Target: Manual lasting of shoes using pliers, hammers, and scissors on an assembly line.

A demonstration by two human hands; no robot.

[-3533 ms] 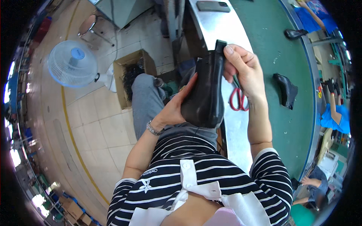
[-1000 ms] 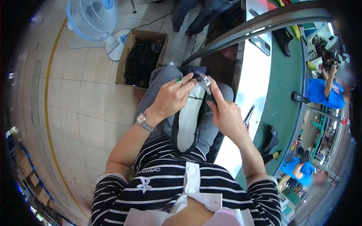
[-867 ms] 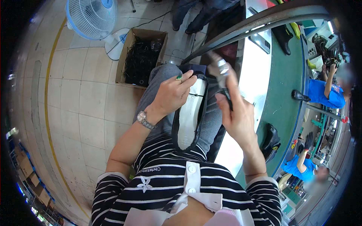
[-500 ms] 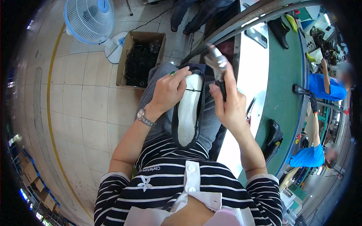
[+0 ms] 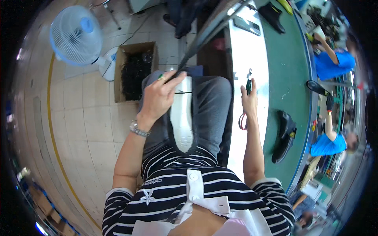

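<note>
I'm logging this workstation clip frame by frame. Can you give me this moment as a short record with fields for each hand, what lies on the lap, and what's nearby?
left hand: grips the top end of the shoe piece, wristwatch on the wrist
right hand: at the white bench, on a dark-handled tool
lap: long shoe piece with a white sole face, lying along the thighs
on the bench: red-handled scissors
green belt: carries a black shoe
floor: cardboard box of dark parts, blue fan
</note>
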